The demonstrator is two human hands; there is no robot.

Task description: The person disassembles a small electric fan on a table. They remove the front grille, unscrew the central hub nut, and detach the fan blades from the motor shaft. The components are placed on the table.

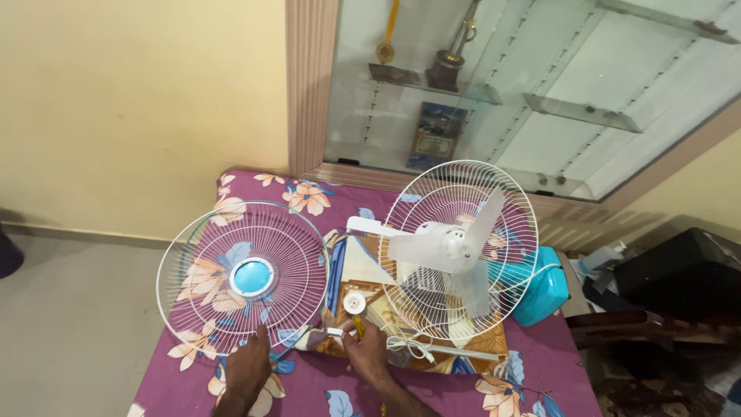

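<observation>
**Fan in pieces on the bed**

We hold our left hand [248, 369] at the bottom rim of the loose front grille [243, 276], fingers curled onto its wire. Our right hand [367, 349] grips a yellow-handled screwdriver [359, 327] just below the small white cap [354, 302]. The rear grille with the white blades [455, 245] stands tilted nearby. Everything rests on the floral bedsheet [309, 386].

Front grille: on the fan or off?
Off. The front grille with the blue hub stands apart, left of the fan, the left hand at its rim. The white blades sit exposed in the rear guard.
</observation>
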